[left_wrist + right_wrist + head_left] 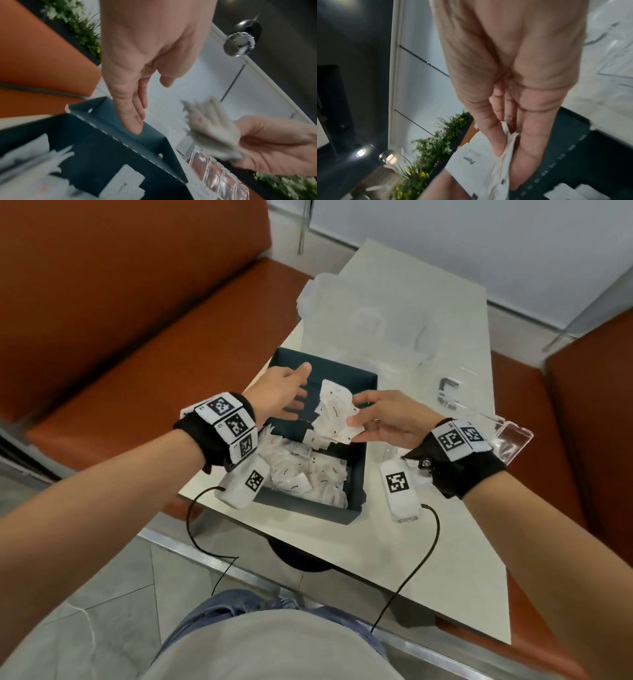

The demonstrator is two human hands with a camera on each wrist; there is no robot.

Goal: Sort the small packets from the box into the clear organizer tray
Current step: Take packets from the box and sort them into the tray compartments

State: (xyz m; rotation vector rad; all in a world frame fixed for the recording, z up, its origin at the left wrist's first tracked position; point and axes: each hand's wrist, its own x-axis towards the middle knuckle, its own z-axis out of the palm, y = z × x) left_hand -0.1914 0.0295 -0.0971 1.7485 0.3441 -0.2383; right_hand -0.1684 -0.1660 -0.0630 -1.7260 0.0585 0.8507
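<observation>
Fingers (359, 419) of right hand (387, 419) pinched on a fanned bunch of white packets (334, 414), held above the dark box (356, 474). Left hand (281, 395) over the box's far left corner, fingers straight and slightly spread, holding nothing. More packets (308, 474) heaped in the box's near end. Clear organizer tray (507, 436) just right of the box, on a pale table (428, 559). Orange bench seating (137, 320) left of the box, white wall panels (479, 241) beyond, grey tiled floor (102, 594) below.
</observation>
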